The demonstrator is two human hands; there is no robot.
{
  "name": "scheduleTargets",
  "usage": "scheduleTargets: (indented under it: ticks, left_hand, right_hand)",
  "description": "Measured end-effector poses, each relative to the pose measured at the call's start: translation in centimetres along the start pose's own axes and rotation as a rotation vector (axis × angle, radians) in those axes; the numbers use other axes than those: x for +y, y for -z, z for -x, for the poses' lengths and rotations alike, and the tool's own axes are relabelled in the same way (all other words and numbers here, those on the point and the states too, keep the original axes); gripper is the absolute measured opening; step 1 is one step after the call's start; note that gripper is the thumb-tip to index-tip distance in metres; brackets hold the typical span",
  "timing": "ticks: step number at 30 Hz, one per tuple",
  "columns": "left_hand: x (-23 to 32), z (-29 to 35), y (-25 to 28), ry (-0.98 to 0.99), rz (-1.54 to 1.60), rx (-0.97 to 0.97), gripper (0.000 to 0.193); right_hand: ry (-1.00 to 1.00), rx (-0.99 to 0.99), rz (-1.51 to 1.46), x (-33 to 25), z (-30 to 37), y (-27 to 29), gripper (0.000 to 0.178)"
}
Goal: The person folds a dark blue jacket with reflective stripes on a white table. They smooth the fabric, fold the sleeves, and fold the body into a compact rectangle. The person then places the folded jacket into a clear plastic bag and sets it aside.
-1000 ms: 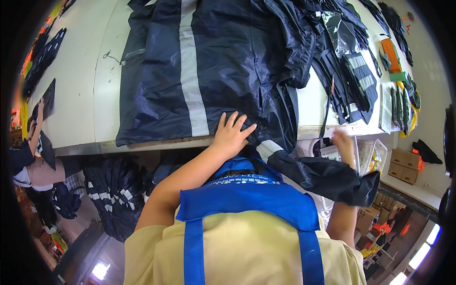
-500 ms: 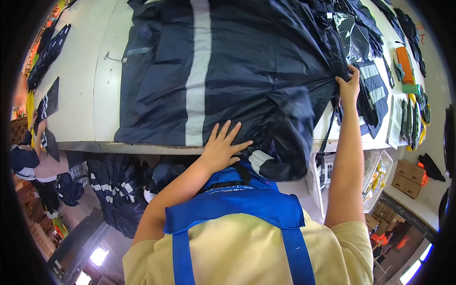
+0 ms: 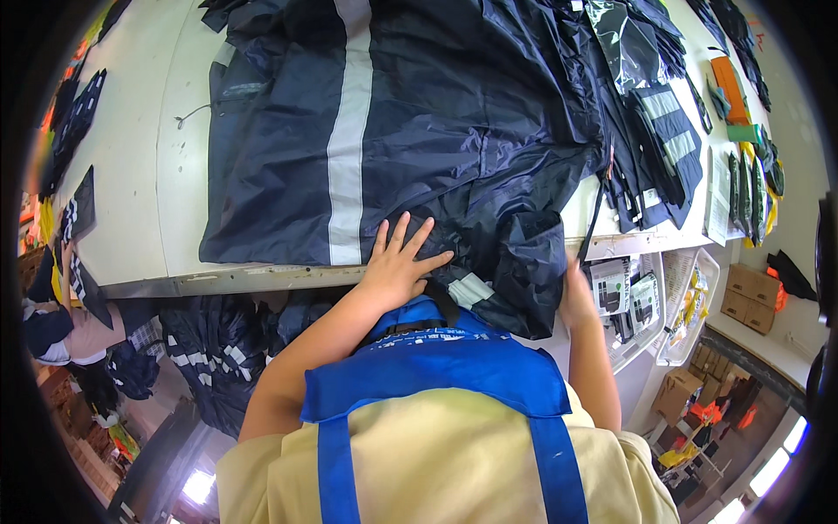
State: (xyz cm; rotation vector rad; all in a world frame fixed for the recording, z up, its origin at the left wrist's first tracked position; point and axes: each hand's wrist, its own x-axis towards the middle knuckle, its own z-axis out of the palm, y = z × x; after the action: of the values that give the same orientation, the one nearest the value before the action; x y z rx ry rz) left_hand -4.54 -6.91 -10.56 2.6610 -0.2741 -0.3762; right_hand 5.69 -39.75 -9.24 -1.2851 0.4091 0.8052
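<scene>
Table (image 3: 131,218): white, before you
Garment (image 3: 436,166): dark, pale-striped
Left hand (image 3: 397,271): yours, spread on it
Right hand (image 3: 576,299): beside it; cannot tell your grip

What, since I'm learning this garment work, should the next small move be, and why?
I'd probably have the right hand lift the bunched part of the dark garment onto the table: it overhangs the table edge beside that hand, while the left hand has fingers spread on the garment, seemingly steadying it.
</scene>
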Motion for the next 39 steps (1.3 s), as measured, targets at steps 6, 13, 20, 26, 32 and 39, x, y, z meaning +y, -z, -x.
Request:
scheduleTargets:
  ticks: [6,13,20,26,32,39]
  left_hand:
    - [0.3,-0.4,-2.3,-0.194,-0.156,0.252,0.051]
    - [0.9,-1.0,-1.4,-0.012,0.163,-0.028,0.071]
    - [0.3,-1.2,-1.5,0.358,0.996,0.244,0.054]
    - [0.0,-0.5,-2.3,0.27,0.964,0.298,0.049]
    - [1.1,1.0,-2.7,0.152,0.412,0.159,0.056]
    - [-1.3,4.6,2.3,0.114,0.672,-0.123,0.041]
  right_hand:
    - [0.033,0.216,0.217,-0.4,5.8,1.4,0.047]
    - [1.077,-0.078,0.826,-9.8,5.3,-17.3,0.059]
    - [0.854,-0.128,1.22,-12.3,-4.7,-12.4,0.069]
    - [0.817,-0.019,1.553,-12.2,-10.9,-3.7,0.024]
    - [0.815,0.036,1.688,-13.1,-14.1,0.5,0.016]
    - [1.155,0.59,1.505,-9.7,-11.7,-7.9,0.022]
